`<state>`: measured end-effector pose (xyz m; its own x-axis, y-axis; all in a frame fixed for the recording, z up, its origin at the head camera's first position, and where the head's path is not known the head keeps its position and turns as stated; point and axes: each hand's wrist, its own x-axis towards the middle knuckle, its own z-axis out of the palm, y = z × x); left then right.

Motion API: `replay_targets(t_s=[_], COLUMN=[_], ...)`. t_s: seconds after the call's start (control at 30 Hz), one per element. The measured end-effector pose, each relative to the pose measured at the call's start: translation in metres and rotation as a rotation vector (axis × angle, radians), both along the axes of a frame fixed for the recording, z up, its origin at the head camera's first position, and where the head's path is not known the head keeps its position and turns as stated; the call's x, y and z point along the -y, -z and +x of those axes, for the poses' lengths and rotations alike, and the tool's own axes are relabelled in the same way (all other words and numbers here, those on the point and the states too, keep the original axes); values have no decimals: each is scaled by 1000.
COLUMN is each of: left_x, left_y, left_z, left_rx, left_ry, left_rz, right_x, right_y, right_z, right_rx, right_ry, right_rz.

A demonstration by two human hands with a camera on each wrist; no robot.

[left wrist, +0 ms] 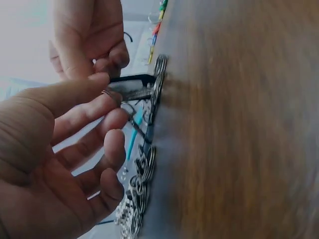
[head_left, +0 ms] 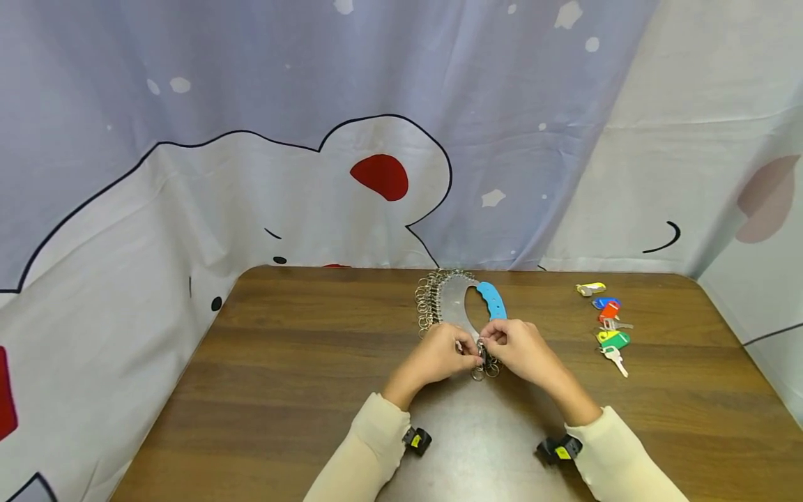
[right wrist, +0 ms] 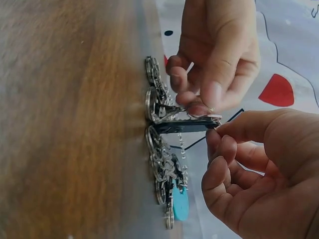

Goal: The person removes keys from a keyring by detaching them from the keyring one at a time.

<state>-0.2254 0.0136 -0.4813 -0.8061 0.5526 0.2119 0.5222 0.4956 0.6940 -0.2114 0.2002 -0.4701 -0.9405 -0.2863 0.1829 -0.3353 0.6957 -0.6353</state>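
A crescent-shaped grey plate [head_left: 453,300] with a blue strap-like handle [head_left: 493,301] lies at the table's back middle, its outer edge lined with metal key rings [head_left: 426,303]. Both hands meet at its near end. Thumb and forefinger of my left hand [head_left: 442,354] pinch a small metal ring [left wrist: 110,95]. My right hand [head_left: 519,346] pinches the upper end of a black key tag [right wrist: 187,124], which stands upright among the rings. The fingertips of the two hands are close together and partly hide what they hold. Whether ring and tag are linked, I cannot tell.
To the right on the wooden table [head_left: 282,390] lie keys with coloured tags: a yellow tag [head_left: 592,287], a blue tag [head_left: 605,302], a red tag [head_left: 609,311], a green tag [head_left: 616,340] and a loose-looking key [head_left: 615,360]. A patterned curtain [head_left: 301,202] hangs behind.
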Motion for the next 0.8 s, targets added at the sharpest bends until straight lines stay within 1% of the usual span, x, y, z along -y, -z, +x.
replay_targets(t_s=[0.1,0.2,0.3,0.37,0.57,0.67,0.8], left_x=[-4,-6,-6,-5,-1,-1,0], left_y=[0,0,2,3,3,1,1], left_z=[1,2,2,1,-1,-1,0], left_rx=[-6,15,46,54,7,-8,3], left_ry=[-30,-61,-61,-56,-43,-36,-42], left_rz=[20,81,135,156,156,143,108], right_x=[0,0,0,0,0,-1,-2], right_y=[-1,-3,-5,-6,-6,-5,-4], right_z=[1,2,3,3,3,3,2], right_rx=[-3,-11,-16,-19,9,19,-9], right_ry=[0,6,13,6,-57,-80,-94], right_rz=[1,-5,-1,20,100,94,62])
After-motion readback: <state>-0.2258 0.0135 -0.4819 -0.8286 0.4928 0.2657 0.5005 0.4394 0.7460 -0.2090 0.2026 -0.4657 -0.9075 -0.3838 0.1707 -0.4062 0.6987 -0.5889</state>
